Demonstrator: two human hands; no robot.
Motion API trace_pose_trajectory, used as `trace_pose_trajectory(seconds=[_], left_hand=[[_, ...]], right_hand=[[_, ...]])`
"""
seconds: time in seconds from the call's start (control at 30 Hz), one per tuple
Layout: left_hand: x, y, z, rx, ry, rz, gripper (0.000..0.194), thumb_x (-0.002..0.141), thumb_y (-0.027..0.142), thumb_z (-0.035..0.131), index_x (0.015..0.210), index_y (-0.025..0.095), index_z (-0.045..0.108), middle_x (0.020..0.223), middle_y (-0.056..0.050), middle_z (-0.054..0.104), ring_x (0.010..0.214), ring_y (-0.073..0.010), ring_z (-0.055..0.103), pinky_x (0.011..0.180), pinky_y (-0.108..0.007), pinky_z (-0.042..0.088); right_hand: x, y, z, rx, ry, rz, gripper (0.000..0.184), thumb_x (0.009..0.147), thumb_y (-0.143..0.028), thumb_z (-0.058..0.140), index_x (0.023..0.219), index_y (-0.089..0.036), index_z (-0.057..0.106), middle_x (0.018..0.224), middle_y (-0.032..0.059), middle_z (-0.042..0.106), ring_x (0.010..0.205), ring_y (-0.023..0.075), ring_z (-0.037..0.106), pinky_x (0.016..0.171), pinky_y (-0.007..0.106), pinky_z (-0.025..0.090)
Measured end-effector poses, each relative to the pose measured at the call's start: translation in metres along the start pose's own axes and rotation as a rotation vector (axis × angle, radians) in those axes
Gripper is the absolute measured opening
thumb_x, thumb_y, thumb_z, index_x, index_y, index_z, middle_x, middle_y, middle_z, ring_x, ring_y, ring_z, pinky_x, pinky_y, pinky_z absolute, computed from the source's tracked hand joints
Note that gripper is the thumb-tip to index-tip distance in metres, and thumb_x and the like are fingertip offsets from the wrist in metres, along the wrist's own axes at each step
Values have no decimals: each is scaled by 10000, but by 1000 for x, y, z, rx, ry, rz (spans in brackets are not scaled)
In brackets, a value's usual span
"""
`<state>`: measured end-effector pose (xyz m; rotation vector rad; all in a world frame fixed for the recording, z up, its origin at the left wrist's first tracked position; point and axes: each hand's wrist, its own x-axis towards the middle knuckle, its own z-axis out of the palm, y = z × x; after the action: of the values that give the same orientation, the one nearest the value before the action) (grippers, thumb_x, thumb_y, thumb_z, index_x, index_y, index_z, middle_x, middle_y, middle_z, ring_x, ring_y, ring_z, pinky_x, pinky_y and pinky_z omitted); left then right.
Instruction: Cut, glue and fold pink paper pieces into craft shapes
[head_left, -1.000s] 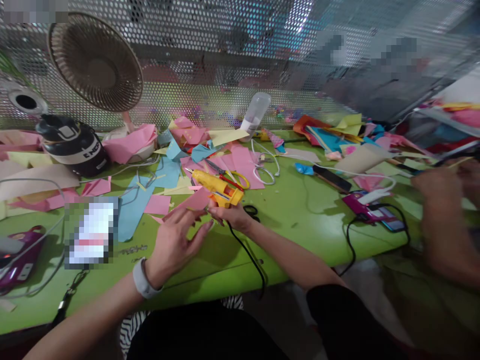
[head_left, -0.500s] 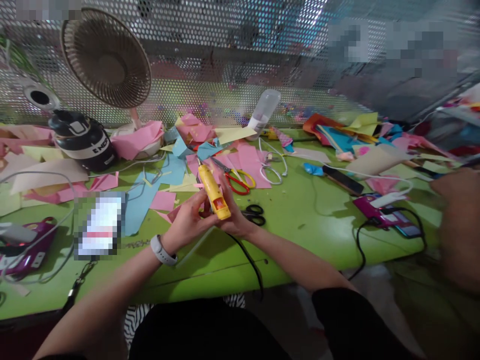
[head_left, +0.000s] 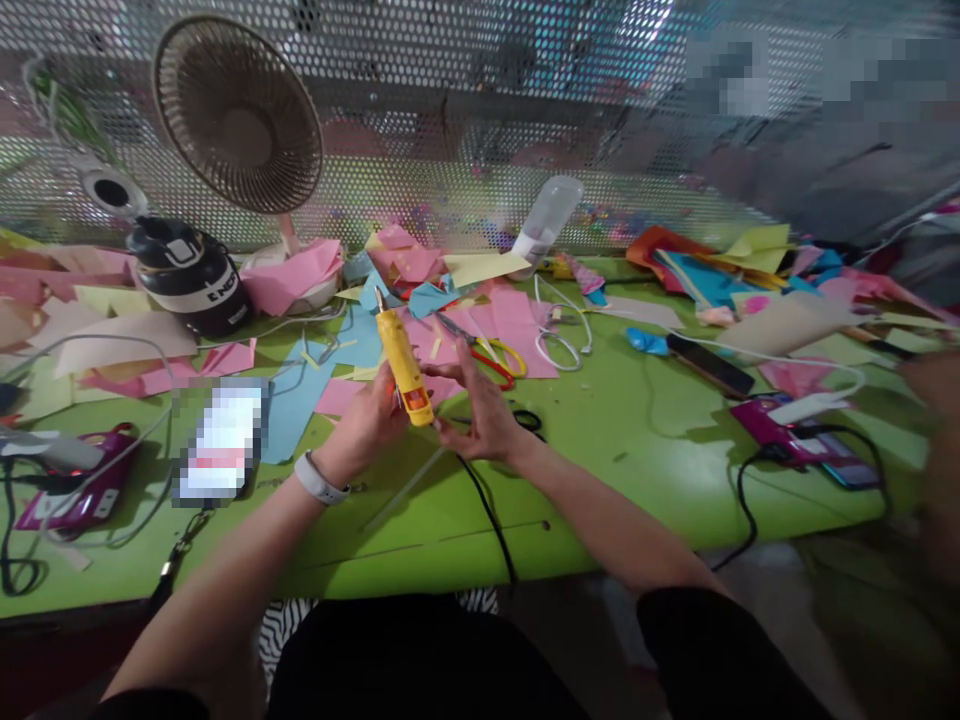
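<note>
A yellow hot glue gun (head_left: 403, 362) is in my left hand (head_left: 366, 418), whose fingers are closed around its lower part. Its metal nozzle points up and away from me. My right hand (head_left: 486, 412) is open at the gun's right side, with thumb and fingers apart; the thumb is close to the rear end, and I cannot tell if it touches. Below the hands runs a thin pale stick (head_left: 405, 490) beside a black cord (head_left: 491, 520). Scissors with red and yellow handles (head_left: 517, 358) lie beyond my right hand, which partly covers a black-handled pair (head_left: 531, 422).
Pink, blue and yellow paper scraps (head_left: 300, 400) litter the green table (head_left: 600, 480). A fan (head_left: 240, 130), a black jug (head_left: 191, 280) and a clear bottle (head_left: 547, 220) stand along the mesh. A phone (head_left: 221, 440) and purple power strips (head_left: 82, 490) lie around. Another person's arm (head_left: 941, 450) is at right.
My right hand has opened and drawn slightly away from the glue gun. The gun stays in my left hand, now a little further left and higher. The view has shifted slightly.
</note>
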<state>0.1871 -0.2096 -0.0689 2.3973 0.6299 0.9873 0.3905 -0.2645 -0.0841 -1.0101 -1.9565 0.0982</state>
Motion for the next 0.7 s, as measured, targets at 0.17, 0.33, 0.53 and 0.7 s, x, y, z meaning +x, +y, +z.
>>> trace_pose_trajectory(seconds=[0.17,0.33,0.53,0.7], left_hand=[[-1,-4,-4,96,13,69,332,924,155,491,1255,149,504,1178,-167,677,1045,-237,681,888,-403,581],[3,-5,-5,118,2,96,337,928,138,464,1260,147,513,1128,-142,698,1013,-222,690,864,-373,588],[3,-8,-3,140,-16,136,319,919,113,452,1228,148,523,1094,-132,702,1023,-210,687,859,-357,587],[5,-8,-6,138,-49,144,209,931,120,449,1099,170,563,981,-96,696,1016,-201,680,864,-349,577]], right_hand=[[7,-2,-12,-108,130,-58,730,870,-250,590,1545,-247,311,1140,101,702,1025,268,684,892,483,583],[10,-10,-18,-78,132,-22,482,868,-234,595,1349,-244,564,1128,97,731,995,252,694,857,434,573],[15,-8,-27,-83,80,179,219,902,-311,569,1044,-241,720,988,82,766,924,248,704,868,438,549],[26,-2,-62,-184,-136,374,257,936,-356,527,1026,-206,716,972,68,763,857,202,700,800,349,532]])
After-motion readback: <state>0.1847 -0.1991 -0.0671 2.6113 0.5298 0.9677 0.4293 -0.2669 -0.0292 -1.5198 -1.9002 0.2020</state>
